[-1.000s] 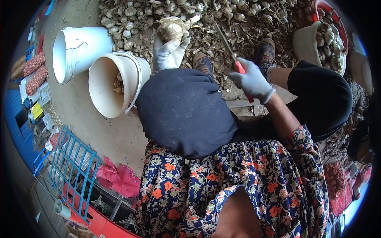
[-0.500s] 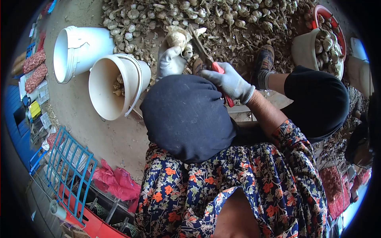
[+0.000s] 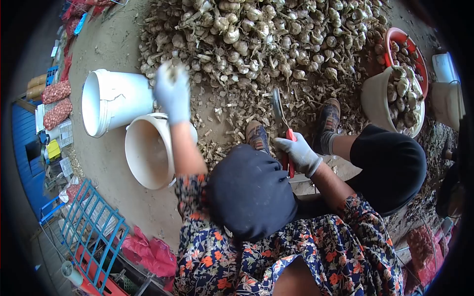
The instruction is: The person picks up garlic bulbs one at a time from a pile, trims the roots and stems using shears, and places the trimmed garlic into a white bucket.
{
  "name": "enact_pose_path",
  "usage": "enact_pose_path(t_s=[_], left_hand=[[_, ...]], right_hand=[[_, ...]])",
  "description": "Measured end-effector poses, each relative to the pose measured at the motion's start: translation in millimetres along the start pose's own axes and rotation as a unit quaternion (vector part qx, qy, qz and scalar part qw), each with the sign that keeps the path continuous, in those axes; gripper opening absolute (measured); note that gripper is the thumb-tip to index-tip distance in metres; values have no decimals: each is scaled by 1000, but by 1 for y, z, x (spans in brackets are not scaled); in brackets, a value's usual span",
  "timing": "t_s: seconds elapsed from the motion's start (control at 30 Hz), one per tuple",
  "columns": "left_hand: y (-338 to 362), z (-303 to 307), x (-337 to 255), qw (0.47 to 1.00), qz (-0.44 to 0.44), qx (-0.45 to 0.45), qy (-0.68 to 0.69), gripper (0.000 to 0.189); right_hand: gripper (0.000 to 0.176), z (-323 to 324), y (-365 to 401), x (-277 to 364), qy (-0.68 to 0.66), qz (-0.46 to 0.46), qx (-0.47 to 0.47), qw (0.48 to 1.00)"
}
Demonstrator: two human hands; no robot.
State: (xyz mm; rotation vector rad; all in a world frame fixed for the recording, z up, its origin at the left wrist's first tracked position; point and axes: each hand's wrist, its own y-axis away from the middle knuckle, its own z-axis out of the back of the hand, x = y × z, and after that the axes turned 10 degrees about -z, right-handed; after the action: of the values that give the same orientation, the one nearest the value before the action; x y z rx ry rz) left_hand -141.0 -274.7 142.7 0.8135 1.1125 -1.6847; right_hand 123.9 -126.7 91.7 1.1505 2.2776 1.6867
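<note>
My right hand (image 3: 299, 154), in a grey-white glove, is closed around the red handles of a pair of pruning shears (image 3: 289, 143). Their metal blades point away from me, above the garlic scraps. My left hand (image 3: 173, 96), also gloved, is stretched forward past the white buckets at the near left edge of the garlic pile (image 3: 242, 47). Motion smears its fingers, and a pale, garlic-like patch shows at them, but whether it is held I cannot make out.
A cracked white bucket (image 3: 126, 98) and a cream bucket (image 3: 148, 153) lie tilted on the left. On the right stand a bucket (image 3: 373, 101) full of garlic bulbs and a red basin (image 3: 423, 74). Trimmed stalks and skins (image 3: 222, 116) litter the ground by my shoes (image 3: 256, 135).
My left hand, which held a garlic bulb beside the blades, has swung forward and left. My right hand has drawn the shears slightly back toward me. The view has tilted up, showing more pile.
</note>
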Motion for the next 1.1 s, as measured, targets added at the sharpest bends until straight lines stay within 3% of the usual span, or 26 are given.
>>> enact_pose_path(t_s=[0.03, 0.07, 0.13, 0.2, 0.23, 0.27, 0.33, 0.37, 0.4, 0.43, 0.6, 0.67, 0.7, 0.73, 0.8, 0.83, 0.87, 0.93, 1.0, 1.03, 1.1], left_hand=[[-15, -35, -13, 998, 15, 36, 42, 30], [-33, -66, -20, 994, 19, 75, -82, 36], [-74, -111, -12, 919, 19, 180, -351, 48], [-91, -136, 20, 918, 43, 170, -355, 55], [-89, -134, 11, 934, 99, 179, -293, 56], [-99, -136, 41, 951, 108, 163, -240, 60], [-98, -143, 88, 991, 46, 59, -110, 50], [-88, -135, 71, 992, 91, 70, 48, 41], [-75, -123, 54, 967, 132, 78, 205, 34], [-66, -113, 51, 937, 119, 98, 313, 26], [-30, -71, 60, 812, 116, 221, 527, 22], [-17, -62, 56, 829, 97, 183, 520, 22], [-11, -57, 50, 818, 140, 147, 539, 14], [-12, -48, 78, 816, 173, 180, 521, 21], [5, -26, 69, 821, 287, 115, 480, 14], [10, -14, 78, 864, 258, 58, 429, 15], [2, 9, 68, 834, 256, 14, 488, 11], [-29, 69, 47, 835, 156, -96, 519, 9], [-88, 142, 62, 867, 100, -236, 426, 14], [-117, 185, 68, 890, 67, -182, 412, 20], [-163, 238, 80, 892, 167, -267, 324, 28]], right_hand=[[15, 2, -1, 1, 7, 10, -1, 1000], [15, 2, -1, 3, 6, 10, 0, 1000], [15, 1, 3, 11, -24, 6, -20, 999], [14, 1, 3, 14, -33, 1, -22, 999], [14, 2, 2, 15, -7, 8, -25, 1000], [14, 3, 1, 16, 19, 15, -27, 999], [16, 9, -6, 11, 55, 30, -26, 998], [20, 12, -9, 6, 91, 44, -24, 995], [20, 14, -11, 4, 93, 41, -20, 995], [21, 15, -12, 2, 111, 49, -31, 992], [30, 25, -26, -6, 254, 146, -109, 950], [31, 22, -20, -1, 258, 139, -113, 949], [28, 24, -20, -4, 244, 155, -115, 950], [26, 27, -21, -4, 235, 172, -109, 950], [16, 24, -17, -2, 188, 136, -113, 966], [15, 23, -16, -2, 170, 125, -96, 973], [14, 20, -14, 0, 148, 113, -86, 979], [14, 18, -15, 1, 126, 102, -83, 983], [14, 17, -13, 2, 143, 90, -83, 982], [14, 18, -18, -2, 157, 82, -86, 980], [13, 12, -18, -2, 144, 77, -81, 983]])
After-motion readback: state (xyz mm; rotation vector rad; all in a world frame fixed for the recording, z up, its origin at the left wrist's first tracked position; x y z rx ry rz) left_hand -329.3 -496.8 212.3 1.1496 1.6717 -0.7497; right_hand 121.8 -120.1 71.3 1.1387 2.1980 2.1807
